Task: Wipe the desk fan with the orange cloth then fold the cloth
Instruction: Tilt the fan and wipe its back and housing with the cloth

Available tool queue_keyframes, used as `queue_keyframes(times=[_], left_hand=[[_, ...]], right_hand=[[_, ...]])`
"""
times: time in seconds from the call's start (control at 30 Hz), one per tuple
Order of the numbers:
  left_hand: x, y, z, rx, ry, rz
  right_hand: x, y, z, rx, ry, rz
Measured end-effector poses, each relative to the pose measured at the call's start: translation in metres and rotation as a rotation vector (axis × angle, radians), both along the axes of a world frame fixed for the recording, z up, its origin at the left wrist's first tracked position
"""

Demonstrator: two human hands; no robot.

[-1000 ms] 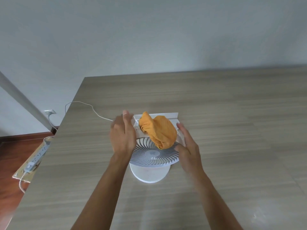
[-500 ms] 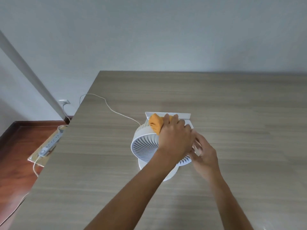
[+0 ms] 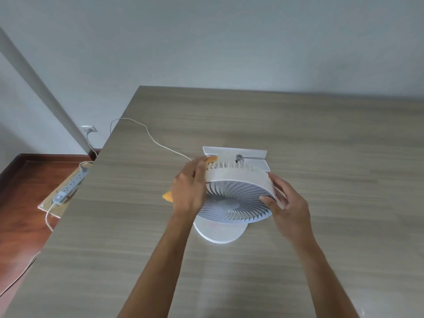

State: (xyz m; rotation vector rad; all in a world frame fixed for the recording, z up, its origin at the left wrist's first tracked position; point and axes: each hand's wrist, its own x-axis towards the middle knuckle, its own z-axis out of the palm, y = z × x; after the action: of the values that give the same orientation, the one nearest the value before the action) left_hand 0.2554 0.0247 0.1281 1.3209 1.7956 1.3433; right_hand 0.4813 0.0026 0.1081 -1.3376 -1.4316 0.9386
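Note:
A white desk fan (image 3: 234, 198) stands on a round base on the wooden desk (image 3: 321, 138), its ribbed grille tilted toward me. My left hand (image 3: 189, 189) presses against the fan's left side, shut on the orange cloth (image 3: 168, 196). Only small bits of the cloth show, one below the hand and one by the fingertips at the fan's back. My right hand (image 3: 285, 203) grips the fan's right rim, thumb on the grille.
A white bracket-like piece (image 3: 252, 153) lies just behind the fan. The fan's white cord (image 3: 146, 134) runs off the desk's left edge. On the floor to the left lies a power strip (image 3: 71, 184) on a board.
My left hand has slid with the cloth from the fan's top down to its left side. The fan's head has tipped up, and my right hand has shifted on the right rim.

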Motion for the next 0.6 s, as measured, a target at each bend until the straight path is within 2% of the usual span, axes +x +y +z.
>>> queue_keyframes(times=[0.1,0.17,0.23,0.3,0.4,0.5,0.6], left_hand=[[-0.011,-0.008,-0.016,-0.041,-0.353,-0.035],[-0.012,-0.01,-0.021,-0.092,-0.558,0.036],[-0.01,-0.011,-0.035,-0.248,-0.772,0.18],[-0.005,-0.016,-0.062,-0.414,-0.923,0.227],[0.011,-0.023,-0.102,-0.459,-1.152,0.148],[0.036,-0.031,-0.118,-0.418,-1.501,-0.007],[0.061,-0.042,-0.124,-0.5,-1.594,-0.024]], right_hand=[[0.003,0.0,-0.001,0.014,-0.012,0.001],[0.001,0.001,0.001,0.011,-0.02,0.008],[0.0,0.003,0.002,0.019,-0.031,0.007],[0.0,0.004,0.003,0.028,-0.039,0.001],[0.002,0.005,0.002,0.035,-0.058,0.003],[0.003,0.006,0.001,0.043,-0.074,0.012],[0.002,0.008,0.0,0.041,-0.085,0.019]])
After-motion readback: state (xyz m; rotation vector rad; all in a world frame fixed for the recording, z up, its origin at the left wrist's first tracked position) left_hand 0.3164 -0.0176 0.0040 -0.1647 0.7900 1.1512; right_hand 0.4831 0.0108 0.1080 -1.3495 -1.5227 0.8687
